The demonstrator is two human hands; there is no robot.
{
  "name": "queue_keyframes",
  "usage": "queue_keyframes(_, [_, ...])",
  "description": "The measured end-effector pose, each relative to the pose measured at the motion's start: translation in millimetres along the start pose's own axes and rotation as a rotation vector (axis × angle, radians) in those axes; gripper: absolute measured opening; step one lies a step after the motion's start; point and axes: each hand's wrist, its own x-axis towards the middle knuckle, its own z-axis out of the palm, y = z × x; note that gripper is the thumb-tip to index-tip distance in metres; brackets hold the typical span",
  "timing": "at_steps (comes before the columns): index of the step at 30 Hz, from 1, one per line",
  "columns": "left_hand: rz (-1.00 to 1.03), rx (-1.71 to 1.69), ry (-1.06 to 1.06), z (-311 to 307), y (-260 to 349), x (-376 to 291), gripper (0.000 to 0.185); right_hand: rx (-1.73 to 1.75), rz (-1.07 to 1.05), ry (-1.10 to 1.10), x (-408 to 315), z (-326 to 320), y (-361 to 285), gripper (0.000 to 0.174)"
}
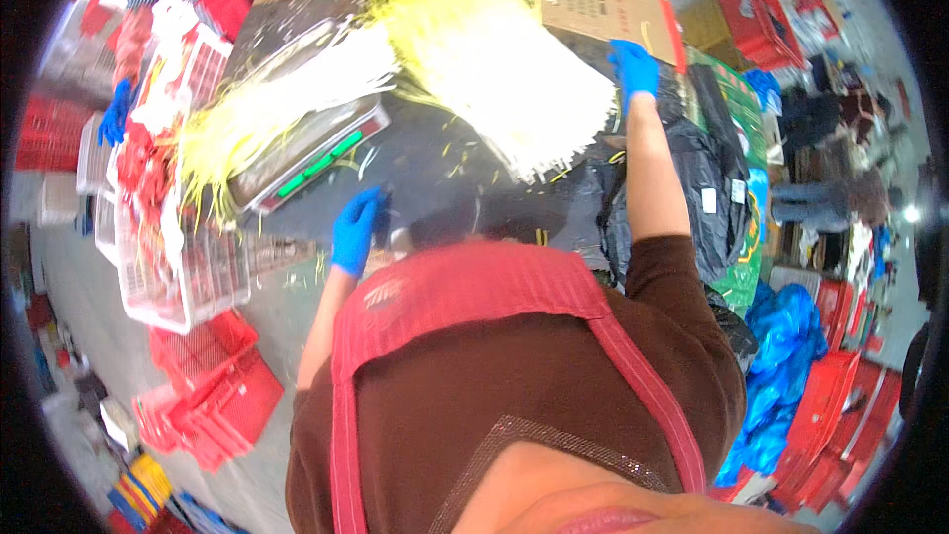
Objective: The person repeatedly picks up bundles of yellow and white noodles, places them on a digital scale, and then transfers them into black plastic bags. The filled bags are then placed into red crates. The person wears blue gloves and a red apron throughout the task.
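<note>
My left hand (356, 231), in a blue glove, is at the near edge of the dark table (437, 200), apart from the stalks; I cannot tell whether it holds anything. My right hand (635, 73), also gloved in blue, is beside the cut ends of a large heap of white stalks with yellow leafy tips (519, 81), over the edge of a cardboard sheet (593, 4). Its fingers are partly hidden and blurred. Farther left, a smaller bunch of the same stalks (319, 74) lies across a metal tray (319, 156) with a green strip along its side.
A white plastic crate (185, 311) with red and white items stands left of the table. Another person's blue-gloved hand (115, 113) is beside it. Black plastic bags (697, 185) lie at the right edge. Red crates (215, 400) stand on the floor at left, with more at right.
</note>
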Motion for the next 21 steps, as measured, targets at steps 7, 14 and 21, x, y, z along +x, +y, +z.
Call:
queue_keyframes(7, [0.013, 0.049, 0.015, -13.0, -21.7, -2.0, 0.03, -0.963, -0.095, -0.394, 76.1, 61.6, 51.9, 0.056])
queue_keyframes(14, [-0.054, 0.086, 0.072, -4.4, -10.3, -5.6, 0.03, -0.93, -0.238, -0.45, 93.4, 75.1, 69.1, 0.04])
queue_keyframes(21, [-0.174, -0.077, -0.021, 12.4, 0.8, 8.4, 0.029, 0.222, 0.21, -0.512, 79.3, 30.5, 32.5, 0.026])
